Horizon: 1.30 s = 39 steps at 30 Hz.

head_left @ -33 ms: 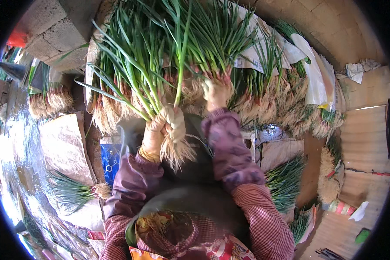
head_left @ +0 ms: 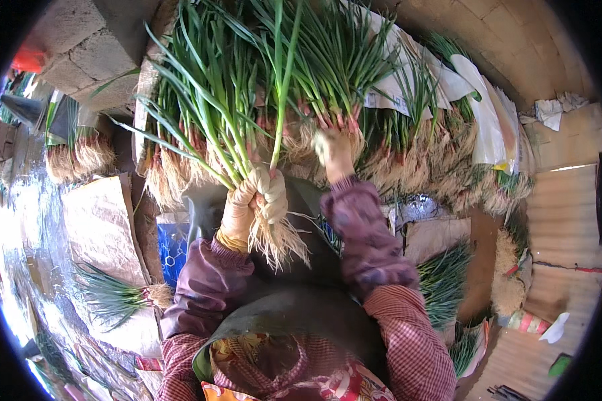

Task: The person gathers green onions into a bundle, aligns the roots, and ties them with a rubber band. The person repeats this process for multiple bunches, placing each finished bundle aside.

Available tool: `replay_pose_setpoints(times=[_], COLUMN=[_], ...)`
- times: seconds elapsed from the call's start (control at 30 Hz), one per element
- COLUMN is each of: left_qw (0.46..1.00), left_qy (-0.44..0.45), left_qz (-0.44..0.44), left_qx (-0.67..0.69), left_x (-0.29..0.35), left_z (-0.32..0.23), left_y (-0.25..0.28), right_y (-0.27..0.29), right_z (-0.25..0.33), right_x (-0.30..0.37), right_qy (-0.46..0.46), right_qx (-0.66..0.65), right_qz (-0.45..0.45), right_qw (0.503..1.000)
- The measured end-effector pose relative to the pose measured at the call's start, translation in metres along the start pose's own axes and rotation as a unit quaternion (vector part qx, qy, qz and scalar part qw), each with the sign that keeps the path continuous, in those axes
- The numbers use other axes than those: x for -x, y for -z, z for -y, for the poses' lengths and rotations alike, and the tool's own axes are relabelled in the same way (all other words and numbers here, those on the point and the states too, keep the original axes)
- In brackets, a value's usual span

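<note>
My left hand [head_left: 257,197], in a pale glove, is closed round a small bunch of green onions [head_left: 227,134]. Their long leaves fan up and away from me, and their stringy white roots hang below my fist. Gloved as well, my right hand [head_left: 334,150] is at the root end of a large heap of green onions [head_left: 341,73] in front of me. Its fingers are smeared by motion, so whether they grip any stalk cannot be made out. Reddish stalk bases and tangled roots lie around it.
A white plastic sheet [head_left: 475,107] partly covers the heap at the right. A tied bunch of green onions [head_left: 117,294] lies on a pale sack [head_left: 104,220] at the left. More onion leaves [head_left: 443,284] lie by my right elbow. Concrete blocks [head_left: 97,53] stand far left.
My right hand and forearm have shifted slightly right and a little toward me along the heap. My left hand still grips its bunch, almost in place.
</note>
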<state>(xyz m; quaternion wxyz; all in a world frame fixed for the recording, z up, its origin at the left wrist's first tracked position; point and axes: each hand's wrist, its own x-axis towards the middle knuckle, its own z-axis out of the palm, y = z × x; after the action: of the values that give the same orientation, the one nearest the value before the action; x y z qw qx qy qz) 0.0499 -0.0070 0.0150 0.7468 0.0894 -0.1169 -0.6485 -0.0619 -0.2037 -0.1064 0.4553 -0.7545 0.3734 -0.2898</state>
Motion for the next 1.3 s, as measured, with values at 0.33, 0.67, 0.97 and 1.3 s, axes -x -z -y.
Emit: replay_pose_setpoints(times=[0.33,0.67,0.97,1.3], left_qw=[0.983,0.995,0.999,0.984], left_qy=[0.045,0.016,0.007,0.05], left_qz=[0.049,-0.083,-0.032,-0.152], left_qx=[0.172,0.054,-0.013,-0.08], left_x=[-0.001,-0.001,0.016,0.006], left_z=[0.011,0.015,0.006,0.028], left_y=[0.028,0.037,-0.004,0.043], right_y=[-0.006,-0.034,0.057,0.012], right_z=[0.127,0.102,0.027,0.133], right_x=[0.019,0.026,0.02,0.04], right_qy=[-0.118,0.173,0.048,-0.132], right_qx=[-0.47,0.145,0.325,-0.378], right_qz=[0.263,-0.121,0.041,0.272], right_qw=[0.834,0.967,0.944,0.875])
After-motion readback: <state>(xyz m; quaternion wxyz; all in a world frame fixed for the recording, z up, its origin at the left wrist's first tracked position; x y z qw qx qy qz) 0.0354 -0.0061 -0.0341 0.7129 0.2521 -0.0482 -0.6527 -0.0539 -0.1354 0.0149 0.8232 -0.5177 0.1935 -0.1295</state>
